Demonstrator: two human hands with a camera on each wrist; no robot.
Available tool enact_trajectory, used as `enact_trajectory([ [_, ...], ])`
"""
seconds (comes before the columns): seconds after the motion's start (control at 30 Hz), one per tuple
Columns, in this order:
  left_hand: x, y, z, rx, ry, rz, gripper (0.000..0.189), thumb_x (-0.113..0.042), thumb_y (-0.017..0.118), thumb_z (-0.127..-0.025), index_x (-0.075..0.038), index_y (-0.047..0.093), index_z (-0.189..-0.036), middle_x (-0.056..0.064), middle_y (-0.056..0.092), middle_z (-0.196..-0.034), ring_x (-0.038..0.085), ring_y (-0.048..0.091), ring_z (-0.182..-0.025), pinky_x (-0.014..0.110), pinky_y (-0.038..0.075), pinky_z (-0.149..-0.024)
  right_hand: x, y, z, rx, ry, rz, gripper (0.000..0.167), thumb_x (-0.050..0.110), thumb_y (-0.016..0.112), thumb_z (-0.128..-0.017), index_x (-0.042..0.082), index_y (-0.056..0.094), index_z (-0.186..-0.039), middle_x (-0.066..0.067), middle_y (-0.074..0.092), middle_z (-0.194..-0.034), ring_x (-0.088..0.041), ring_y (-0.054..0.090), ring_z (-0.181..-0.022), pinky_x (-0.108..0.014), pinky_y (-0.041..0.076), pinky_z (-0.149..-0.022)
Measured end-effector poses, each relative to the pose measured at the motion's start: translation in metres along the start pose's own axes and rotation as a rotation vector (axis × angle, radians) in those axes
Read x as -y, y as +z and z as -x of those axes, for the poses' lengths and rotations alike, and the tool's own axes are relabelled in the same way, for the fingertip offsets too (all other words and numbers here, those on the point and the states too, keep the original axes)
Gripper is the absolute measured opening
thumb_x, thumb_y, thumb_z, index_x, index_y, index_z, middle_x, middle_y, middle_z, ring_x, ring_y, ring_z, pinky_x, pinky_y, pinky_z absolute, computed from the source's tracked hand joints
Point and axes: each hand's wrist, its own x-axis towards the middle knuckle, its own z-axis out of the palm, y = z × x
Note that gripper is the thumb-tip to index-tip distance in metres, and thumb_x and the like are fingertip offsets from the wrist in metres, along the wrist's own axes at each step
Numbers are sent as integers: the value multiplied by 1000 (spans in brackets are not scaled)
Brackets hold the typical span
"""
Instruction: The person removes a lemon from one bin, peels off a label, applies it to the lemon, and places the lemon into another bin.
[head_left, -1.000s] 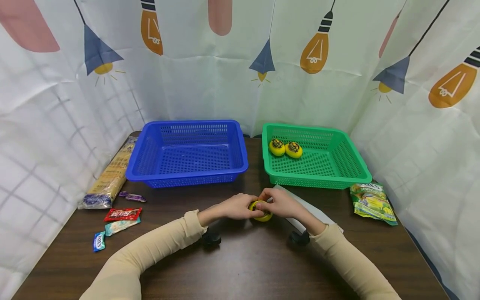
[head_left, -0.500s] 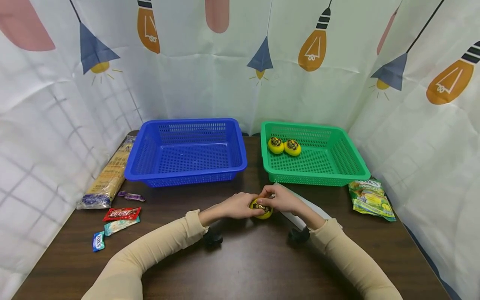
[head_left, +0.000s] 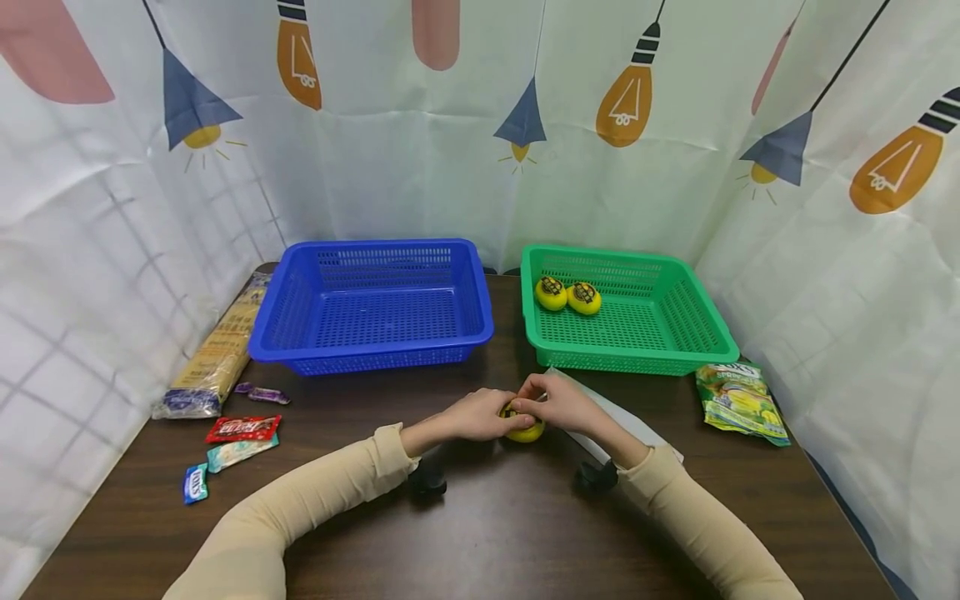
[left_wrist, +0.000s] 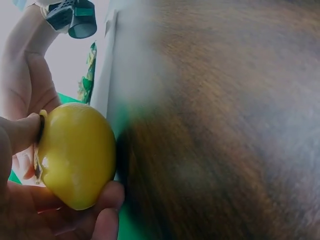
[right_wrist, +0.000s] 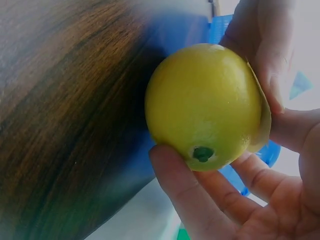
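Between both hands, low over the dark table, is a yellow lemon (head_left: 527,433) with a printed sticker on top. My left hand (head_left: 480,415) grips it from the left, with its thumb across the top. From the right, my right hand (head_left: 558,406) holds the same fruit; its thumb presses the sticker (right_wrist: 265,120), whose edge stands slightly off the peel in the right wrist view. A green stem spot shows on the lemon (right_wrist: 205,105) there. In the left wrist view, fingers curl under the lemon (left_wrist: 80,155). The fingers hide much of the sticker.
Behind stand a blue basket (head_left: 386,342) and a green basket (head_left: 637,354) with two stickered lemons (head_left: 567,296). White sheet material (head_left: 637,427) lies under the right forearm. Several wrapped snacks (head_left: 243,429) and a long packet (head_left: 217,358) lie left; a green bag (head_left: 741,402) lies right.
Both hands stay around the lemon. The right thumb and fingers shift slightly over the sticker, and the left thumb now lies further across the lemon's top. The head view shifts a little.
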Motion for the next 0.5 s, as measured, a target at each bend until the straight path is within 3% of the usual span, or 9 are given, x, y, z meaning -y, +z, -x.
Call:
enact_trajectory([
  [0.2,-1,4,-1,-20,-9,12,30,-48,59,-96,-19,63,-93,-9,46,-71,8,49,-66,22,37,-57,-2,-1,0,18,10,-27,23,33,68,-94,10,70,-96,-4,73,-90,-10,58,-70,-26,50,-57],
  [0.5,-2,4,-1,-13,32,12,30,-43,66,-93,-15,67,-105,-5,64,-84,7,55,-74,22,45,-62,-4,-3,1,77,77,-218,24,30,69,-94,6,66,-96,-10,70,-99,-13,64,-78,-33,60,-60],
])
